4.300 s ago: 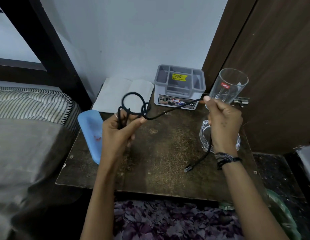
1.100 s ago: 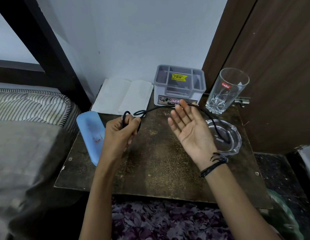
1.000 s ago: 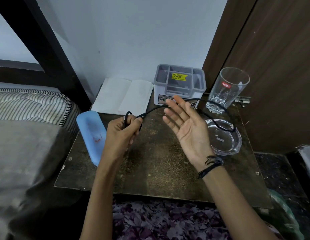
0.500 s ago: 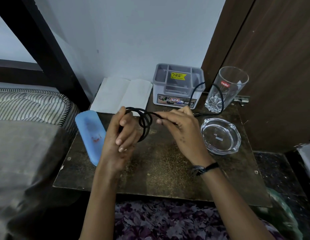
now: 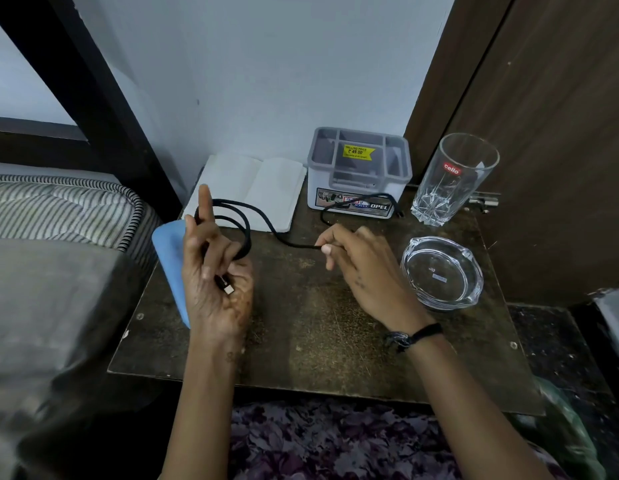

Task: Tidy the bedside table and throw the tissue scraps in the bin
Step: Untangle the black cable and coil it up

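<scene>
A black cable (image 5: 263,221) is looped around my left hand (image 5: 214,282), which is raised over the left side of the dark bedside table (image 5: 318,341); the cable's plug end rests in that palm. My right hand (image 5: 360,268) pinches the cable's free length further right, and the rest of it curls in front of the grey organiser box (image 5: 358,174). White folded tissue paper (image 5: 259,188) lies at the back left of the table. No bin is clearly visible.
A clear drinking glass (image 5: 450,181) stands at the back right, a glass ashtray (image 5: 443,271) in front of it. A blue case (image 5: 169,258) lies at the table's left edge beside the striped mattress (image 5: 58,209). A wooden door (image 5: 543,133) is right.
My left hand has turned and lifted with two cable loops around it. My right hand has slid right along the cable, and the loose end has dropped in front of the organiser.
</scene>
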Demonstrator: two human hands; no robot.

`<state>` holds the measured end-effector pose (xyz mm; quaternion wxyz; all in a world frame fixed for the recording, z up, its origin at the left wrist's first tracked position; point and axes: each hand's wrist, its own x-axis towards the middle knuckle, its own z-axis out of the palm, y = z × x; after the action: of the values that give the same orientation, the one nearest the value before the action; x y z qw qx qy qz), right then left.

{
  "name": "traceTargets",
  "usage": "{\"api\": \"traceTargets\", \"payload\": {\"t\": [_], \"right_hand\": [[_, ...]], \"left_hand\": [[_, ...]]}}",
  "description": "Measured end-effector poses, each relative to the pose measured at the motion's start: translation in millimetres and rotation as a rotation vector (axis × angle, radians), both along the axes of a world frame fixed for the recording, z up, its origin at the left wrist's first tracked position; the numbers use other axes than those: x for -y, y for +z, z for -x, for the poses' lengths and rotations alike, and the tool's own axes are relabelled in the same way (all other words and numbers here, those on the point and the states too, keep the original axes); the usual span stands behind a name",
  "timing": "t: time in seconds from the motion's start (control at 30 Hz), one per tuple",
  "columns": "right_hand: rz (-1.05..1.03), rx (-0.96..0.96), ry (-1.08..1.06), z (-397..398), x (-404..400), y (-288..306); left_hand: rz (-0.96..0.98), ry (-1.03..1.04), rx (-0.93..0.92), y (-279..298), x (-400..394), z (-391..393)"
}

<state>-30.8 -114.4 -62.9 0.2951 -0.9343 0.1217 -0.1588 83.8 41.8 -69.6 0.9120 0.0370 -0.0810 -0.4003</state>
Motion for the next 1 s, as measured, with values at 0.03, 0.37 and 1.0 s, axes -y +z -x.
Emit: {"api": "traceTargets", "payload": {"t": [0.03, 0.37, 1.0], "right_hand": [[0.017, -0.019, 0.011, 0.2, -0.7, -0.5], [0.063, -0.071, 0.231, -0.1, -14.7, 11.8], [-0.449, 0.311, -0.165, -3.8, 1.1, 7.9]], "left_hand": [[-0.045, 0.067, -0.028, 0.3, 1.1, 0.1], [-0.745, 0.544, 0.420, 13.3, 22.4, 18.4], [-0.605, -0.070, 0.632, 19.5, 36.1, 41.2]]}}
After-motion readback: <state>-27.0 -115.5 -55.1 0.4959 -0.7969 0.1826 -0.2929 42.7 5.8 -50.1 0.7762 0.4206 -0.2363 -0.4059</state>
